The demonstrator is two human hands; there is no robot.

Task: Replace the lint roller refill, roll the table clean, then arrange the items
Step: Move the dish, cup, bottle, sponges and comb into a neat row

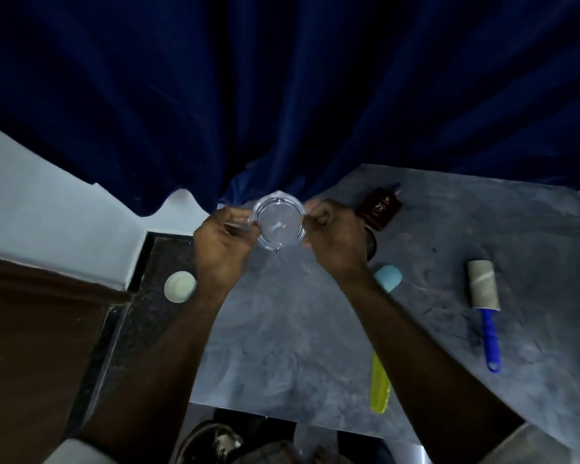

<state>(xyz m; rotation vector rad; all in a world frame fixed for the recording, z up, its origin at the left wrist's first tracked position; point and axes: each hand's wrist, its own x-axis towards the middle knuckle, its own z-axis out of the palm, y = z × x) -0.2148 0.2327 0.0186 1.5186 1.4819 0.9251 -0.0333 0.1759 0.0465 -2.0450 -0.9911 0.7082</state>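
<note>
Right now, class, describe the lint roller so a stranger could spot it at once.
Start at the grey table and go to its right side, away from both hands. The lint roller lies flat there, alone. It has a pale cardboard-coloured roll on a bright blue handle, unlike the yellow-green stick nearer the middle.

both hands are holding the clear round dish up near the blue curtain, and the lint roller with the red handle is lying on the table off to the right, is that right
Not quite: the head view shows the lint roller has a blue handle, not red. The rest holds: the left hand and right hand hold the clear round dish near the blue curtain, and the roller lies on the table to the right.
</note>
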